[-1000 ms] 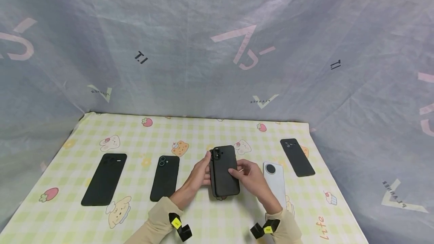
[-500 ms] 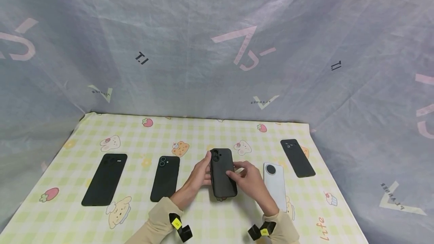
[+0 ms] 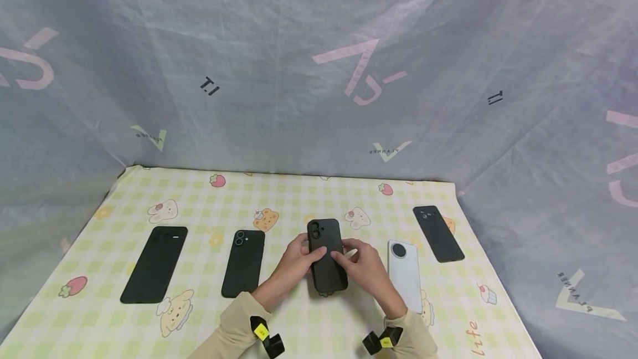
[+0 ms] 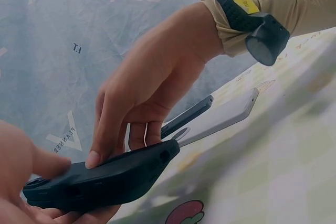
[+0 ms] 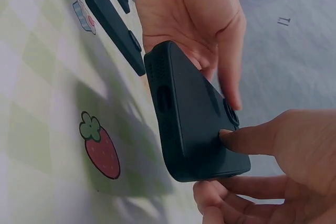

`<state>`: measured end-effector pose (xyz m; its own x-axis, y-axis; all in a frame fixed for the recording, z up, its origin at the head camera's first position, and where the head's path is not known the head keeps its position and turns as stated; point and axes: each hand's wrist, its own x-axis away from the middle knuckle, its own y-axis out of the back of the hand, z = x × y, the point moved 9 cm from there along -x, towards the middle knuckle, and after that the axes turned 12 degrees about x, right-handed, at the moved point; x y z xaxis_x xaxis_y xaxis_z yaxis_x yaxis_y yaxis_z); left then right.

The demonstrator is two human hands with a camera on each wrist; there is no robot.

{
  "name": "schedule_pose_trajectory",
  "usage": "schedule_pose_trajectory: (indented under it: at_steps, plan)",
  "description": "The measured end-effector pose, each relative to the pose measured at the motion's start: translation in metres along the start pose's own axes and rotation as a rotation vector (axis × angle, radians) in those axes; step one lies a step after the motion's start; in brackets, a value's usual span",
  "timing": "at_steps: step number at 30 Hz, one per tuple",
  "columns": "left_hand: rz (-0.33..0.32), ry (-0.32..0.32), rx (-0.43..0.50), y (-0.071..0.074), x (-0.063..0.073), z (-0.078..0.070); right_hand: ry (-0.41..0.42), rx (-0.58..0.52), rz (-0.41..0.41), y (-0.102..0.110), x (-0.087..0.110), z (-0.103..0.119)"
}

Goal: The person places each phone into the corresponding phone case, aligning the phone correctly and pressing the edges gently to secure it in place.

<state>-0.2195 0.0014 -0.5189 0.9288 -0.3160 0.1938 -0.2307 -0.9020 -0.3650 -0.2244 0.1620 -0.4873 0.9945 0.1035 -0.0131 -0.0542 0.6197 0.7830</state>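
Observation:
Both hands hold a phone in a black case (image 3: 329,277) above the middle of the table, its camera end pointing away and its back facing up. The left hand (image 3: 293,266) grips the left side, thumb pressed on the back below the camera openings. From the right, the right hand (image 3: 368,267) pinches the edge with its thumb on the back. In the left wrist view the black case (image 4: 105,182) shows its thick side, fingers underneath. The right wrist view shows the end cutout of the case (image 5: 181,124). The screen side is hidden.
A large black phone or case (image 3: 153,265) and a black phone with two lenses (image 3: 243,265) lie left. A white phone (image 3: 406,278) and another black phone or case (image 3: 438,233) lie right. The checked tablecloth (image 3: 279,190) ends at a grey curtain (image 3: 279,71).
The offset black layers now line up as one piece. The left thumb has moved from the upper left edge onto the back. The right hand has shifted slightly left.

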Motion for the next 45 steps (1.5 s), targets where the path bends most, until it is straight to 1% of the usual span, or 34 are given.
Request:
schedule_pose_trajectory:
  at_steps: [4, 10, 11, 14, 17, 21, 24, 26, 29, 34, 39, 42, 45]
  plan:
    - [0.009, -0.022, -0.005, 0.001, 0.001, 0.000, 0.009, -0.008, 0.006, -0.002, 0.001, 0.001]
    - [0.012, -0.035, -0.016, 0.003, 0.001, 0.000, -0.007, -0.024, 0.030, -0.006, -0.001, -0.003]
    - [0.013, -0.038, -0.017, 0.003, 0.001, -0.001, 0.000, -0.026, 0.032, -0.007, -0.001, -0.003]
    - [0.010, -0.048, -0.018, 0.003, 0.001, -0.002, -0.008, -0.063, 0.032, -0.009, -0.001, -0.007]
    - [0.001, -0.059, -0.011, 0.002, 0.000, -0.003, -0.022, -0.135, 0.036, -0.011, -0.001, -0.011]
    - [-0.038, -0.090, 0.009, 0.002, -0.001, -0.006, -0.081, -0.278, 0.064, -0.015, 0.003, -0.016]
    - [-0.078, -0.129, 0.037, 0.004, -0.002, -0.010, -0.121, -0.416, 0.115, -0.021, 0.007, -0.017]
    - [-0.099, -0.155, 0.060, 0.005, -0.003, -0.013, -0.134, -0.501, 0.156, -0.025, 0.010, -0.016]
    - [-0.106, -0.190, 0.085, 0.004, -0.003, -0.016, -0.145, -0.602, 0.198, -0.029, 0.012, -0.014]
    - [-0.114, -0.209, 0.117, 0.003, -0.002, -0.017, -0.149, -0.660, 0.181, -0.030, 0.012, -0.016]
    - [-0.155, -0.218, 0.091, 0.005, 0.000, -0.017, -0.174, -0.689, 0.184, -0.032, 0.012, -0.021]
    - [-0.175, -0.220, 0.081, 0.006, 0.003, -0.018, -0.167, -0.704, 0.197, -0.032, 0.012, -0.021]
    - [-0.186, -0.222, 0.093, 0.006, 0.004, -0.018, -0.143, -0.716, 0.200, -0.031, 0.012, -0.019]
